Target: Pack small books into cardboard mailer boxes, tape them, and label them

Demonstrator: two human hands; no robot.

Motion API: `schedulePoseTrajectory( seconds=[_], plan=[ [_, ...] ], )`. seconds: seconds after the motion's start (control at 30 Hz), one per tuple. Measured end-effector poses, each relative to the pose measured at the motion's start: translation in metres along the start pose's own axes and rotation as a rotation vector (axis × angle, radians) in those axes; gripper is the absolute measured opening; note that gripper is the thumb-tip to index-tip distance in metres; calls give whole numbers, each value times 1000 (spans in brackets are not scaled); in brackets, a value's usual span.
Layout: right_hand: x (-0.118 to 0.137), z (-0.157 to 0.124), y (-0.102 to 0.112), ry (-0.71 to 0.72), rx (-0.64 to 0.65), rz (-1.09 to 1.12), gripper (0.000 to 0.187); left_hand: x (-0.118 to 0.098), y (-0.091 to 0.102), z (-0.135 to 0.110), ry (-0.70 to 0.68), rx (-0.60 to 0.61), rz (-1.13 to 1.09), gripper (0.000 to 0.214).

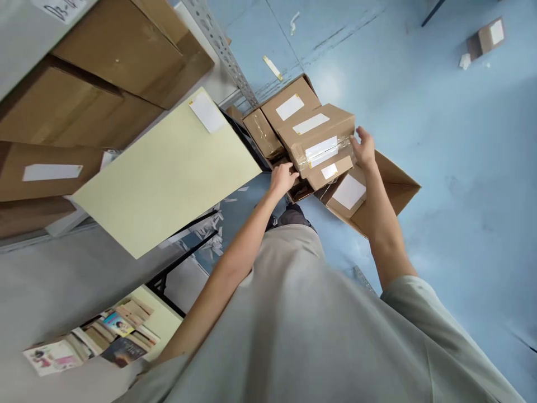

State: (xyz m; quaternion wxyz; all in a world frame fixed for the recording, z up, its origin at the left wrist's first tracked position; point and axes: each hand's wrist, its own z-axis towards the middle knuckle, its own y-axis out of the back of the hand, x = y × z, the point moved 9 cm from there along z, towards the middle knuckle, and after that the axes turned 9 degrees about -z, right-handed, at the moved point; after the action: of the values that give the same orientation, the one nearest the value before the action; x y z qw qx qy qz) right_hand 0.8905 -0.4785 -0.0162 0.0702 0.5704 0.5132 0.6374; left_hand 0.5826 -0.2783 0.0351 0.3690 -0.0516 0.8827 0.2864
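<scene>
Grey shirt [302, 291]: filling the foreground.
Taped carton [322, 152]: lying across stacked boxes [290, 105], overlapping open carton's [392, 179] left corner.
Right hand [364, 148]: bending at its right end.
Left hand [284, 179]: curling by its left end.
Grip: cannot tell whether either is clamping.
Handling: likely staying stiff; weight not showing; end corners probably offering best hold.

Boxes [318, 135] are rocking plain brown, labels [322, 150] are showing white, counter [168, 176] is looking pale yellow, floor [457, 184] blue.
</scene>
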Motion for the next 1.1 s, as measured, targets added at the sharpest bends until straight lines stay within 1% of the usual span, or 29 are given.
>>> schedulePoseTrajectory(
  seconds=[0.07,0.1,0.17,0.27,0.33,0.4,0.5,0.6,0.7,0.77,0.83,0.93,1.0,1.1],
  plan=[
    [-13,7,-14,-56,12,-5,97,7,-7,0,1,45,41,40],
    [-14,6,-19,-68,19,-4,100,11,-7,-4,-12,55,28,40],
    [-5,-7,-30,-69,38,5,104,23,1,-18,-31,60,-46,40],
    [27,-38,-45,-51,86,44,102,45,26,-49,-32,9,-204,38],
    [56,-60,-55,-25,124,88,99,58,47,-71,-39,-64,-315,34],
    [90,-78,-64,4,157,135,101,71,70,-91,-43,-151,-411,28],
    [150,-99,-80,78,209,197,100,95,104,-116,-7,-282,-544,19],
    [223,-118,-104,204,291,240,93,126,140,-141,23,-415,-687,14],
    [307,-146,-142,331,422,268,89,166,182,-179,9,-577,-814,10],
    [367,-175,-175,418,527,261,86,200,208,-215,1,-688,-906,7],
    [425,-213,-210,513,625,244,83,237,228,-257,-6,-801,-1015,6],
    [505,-284,-265,657,765,223,77,296,249,-327,-35,-980,-1174,12],
    [547,-339,-302,745,867,213,74,336,258,-375,-65,-1088,-1241,16],
    [593,-423,-356,845,1022,200,71,393,265,-446,-109,-1224,-1257,16]
  ],
)
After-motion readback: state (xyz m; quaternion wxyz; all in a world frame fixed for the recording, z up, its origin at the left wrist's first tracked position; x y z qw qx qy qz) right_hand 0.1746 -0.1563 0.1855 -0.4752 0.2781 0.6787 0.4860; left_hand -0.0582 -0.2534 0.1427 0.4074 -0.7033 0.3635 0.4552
